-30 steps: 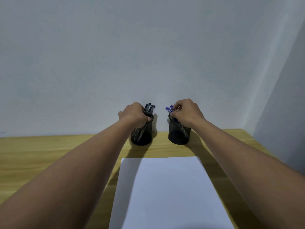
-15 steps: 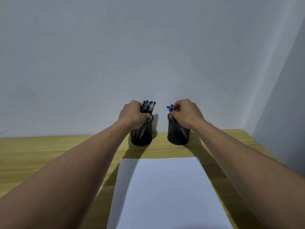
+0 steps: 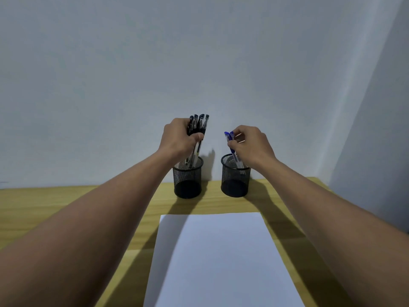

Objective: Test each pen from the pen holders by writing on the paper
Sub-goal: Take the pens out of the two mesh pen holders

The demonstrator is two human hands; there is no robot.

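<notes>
Two black mesh pen holders stand at the back of the wooden table: the left holder (image 3: 187, 180) and the right holder (image 3: 235, 181). My left hand (image 3: 178, 138) grips a bunch of several black-capped pens (image 3: 199, 126), raised so only their tips remain inside the left holder. My right hand (image 3: 252, 144) pinches blue-capped pens (image 3: 229, 136), lifted partly out of the right holder. A blank white sheet of paper (image 3: 221, 260) lies flat on the table in front of the holders, between my forearms.
The wooden table (image 3: 55, 202) meets a plain pale wall directly behind the holders. A second wall closes the right side near the table's right corner (image 3: 318, 180). Shadows of my arms fall across the sheet's left part.
Both hands have risen, drawing the pens upward out of the holders; the black bunch has come up farther than the blue pens. The holders and paper stayed in place.
</notes>
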